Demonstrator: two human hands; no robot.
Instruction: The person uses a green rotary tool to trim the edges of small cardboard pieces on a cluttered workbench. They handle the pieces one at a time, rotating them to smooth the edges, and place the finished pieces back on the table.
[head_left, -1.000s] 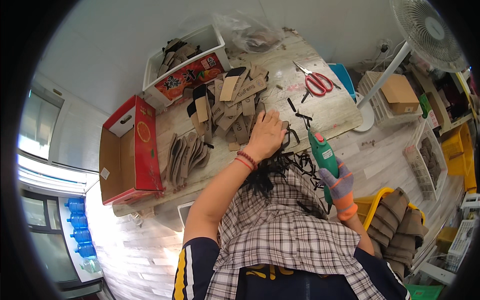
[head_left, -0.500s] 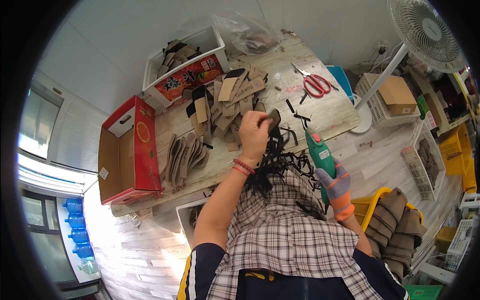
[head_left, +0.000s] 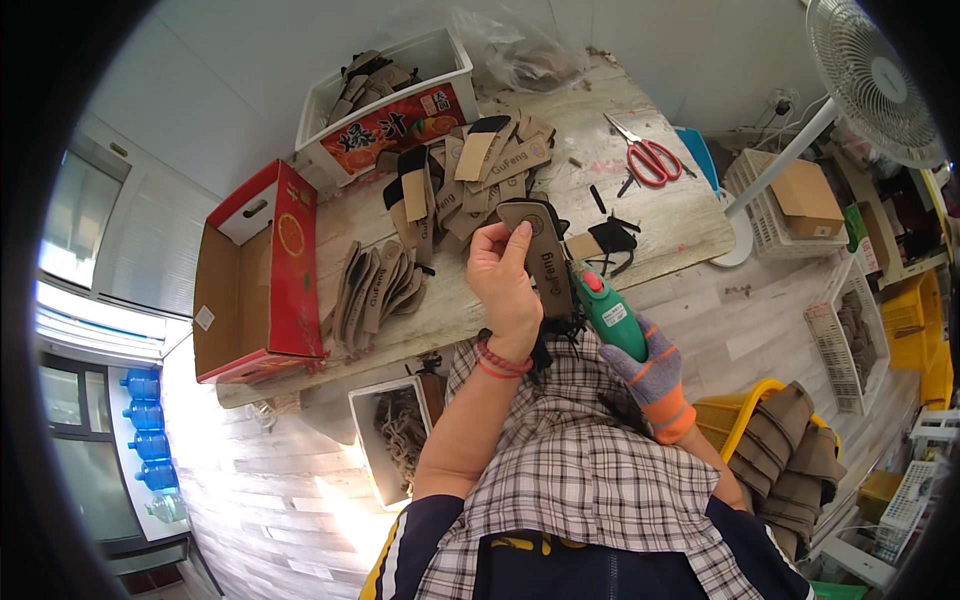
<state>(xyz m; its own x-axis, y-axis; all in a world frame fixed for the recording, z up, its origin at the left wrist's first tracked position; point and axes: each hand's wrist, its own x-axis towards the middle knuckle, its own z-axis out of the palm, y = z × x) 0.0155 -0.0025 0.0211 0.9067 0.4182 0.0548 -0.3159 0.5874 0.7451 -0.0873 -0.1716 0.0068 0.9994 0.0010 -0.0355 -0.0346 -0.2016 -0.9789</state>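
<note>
Wore a checked apron (head_left: 590,470) nearest of all. Pinched the brown pad (head_left: 547,258) by its upper end with the left hand (head_left: 503,285), thumb pressed on the face, other fingers curled in behind. Wrapped the gloved right hand (head_left: 655,375) round a green tool (head_left: 615,325), fingers closed about its body, nose set at the pad's right edge; could not tell contact from a small gap. Held the pad above the near table edge, so hiding most of the black scraps (head_left: 568,332) beneath.

Had a yellow basket (head_left: 720,420) full of brown pieces just beyond the right forearm, and a white box (head_left: 364,425) of tangled scraps left of the left forearm, below the table (head_left: 680,220). Saw a tan-and-black piece (head_left: 612,238) lying close to the tool's nose, crowding that spot.

Found a loose pile of pads (head_left: 470,185) just past the left hand, blocking much of the tabletop there, with a neat row (head_left: 372,295) nearer and further left. Noted a red carton (head_left: 300,310) at the left end, scissors (head_left: 636,143) lying free beyond the tool, then a filled white bin (head_left: 420,92) and a plastic bag (head_left: 535,65) along the far side. Made out a fan (head_left: 885,80) and a cardboard box (head_left: 805,195) off to the right, blue bottles (head_left: 147,415) far left.
</note>
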